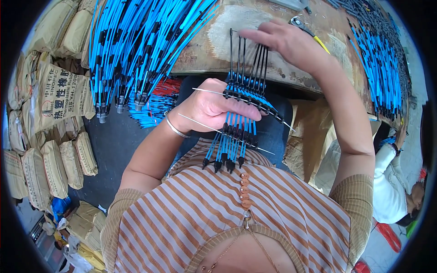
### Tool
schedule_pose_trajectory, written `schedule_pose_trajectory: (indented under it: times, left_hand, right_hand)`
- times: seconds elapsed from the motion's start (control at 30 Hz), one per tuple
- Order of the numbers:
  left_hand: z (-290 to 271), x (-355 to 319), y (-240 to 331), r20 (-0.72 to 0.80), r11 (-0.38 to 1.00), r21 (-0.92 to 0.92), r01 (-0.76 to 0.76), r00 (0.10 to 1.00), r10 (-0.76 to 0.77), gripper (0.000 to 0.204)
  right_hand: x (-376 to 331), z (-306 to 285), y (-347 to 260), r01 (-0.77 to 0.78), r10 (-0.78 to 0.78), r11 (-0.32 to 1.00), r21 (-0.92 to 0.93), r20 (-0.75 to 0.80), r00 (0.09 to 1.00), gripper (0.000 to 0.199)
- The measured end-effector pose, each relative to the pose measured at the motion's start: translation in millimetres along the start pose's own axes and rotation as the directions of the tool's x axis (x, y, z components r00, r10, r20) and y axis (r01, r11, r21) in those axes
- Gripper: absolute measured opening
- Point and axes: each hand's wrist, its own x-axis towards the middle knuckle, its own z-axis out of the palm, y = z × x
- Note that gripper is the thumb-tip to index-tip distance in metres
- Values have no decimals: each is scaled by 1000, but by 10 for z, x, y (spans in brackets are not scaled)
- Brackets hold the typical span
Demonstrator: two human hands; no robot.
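Observation:
A row of thin blue rods with black fittings [234, 129] is held in front of my chest. My left hand [209, 107] is closed around it, with the thumb lying across the rods. Two thin metal skewers [200, 123] run crosswise through the black fittings, one above the thumb and one below. Black stems [231, 50] point away from me at the row's far end. Over these stems my right hand [289, 43] is slightly blurred, its fingers stretched to the left. Contact between its fingertips and the stems cannot be made out.
A worn wooden table [195, 54] lies ahead, with bundled blue rods [136, 41] at its left and more blue rods [380, 73] at its right. Yellow-handled pliers [314, 36] rest beyond my right wrist. Brown paper sacks [59, 91] are stacked left. Another person [389, 182] sits at right.

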Motion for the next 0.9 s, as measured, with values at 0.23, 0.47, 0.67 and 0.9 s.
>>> schedule_pose_trajectory:
  times: [0.23, 0.47, 0.67, 0.9]
  left_hand:
    - [-75, -56, 70, 86, 975, 5, 223, 971, -222, 26]
    - [-49, -51, 55, 95, 993, 43, 111, 989, -114, 27]
    - [-53, -21, 107, 111, 952, -87, 292, 953, -282, 25]
    - [-98, 56, 198, 149, 948, -156, 277, 956, -254, 21]
  right_hand:
    - [-44, -60, -185, -28, 55, 973, -228, 112, 992, 36]
    - [-127, -35, -117, -66, 70, 996, -61, 70, 995, 28]
    - [-73, -29, -55, -47, 48, 999, -13, 87, 995, 27]
    - [-26, -38, -9, -37, 38, 999, -8, 133, 990, 29]
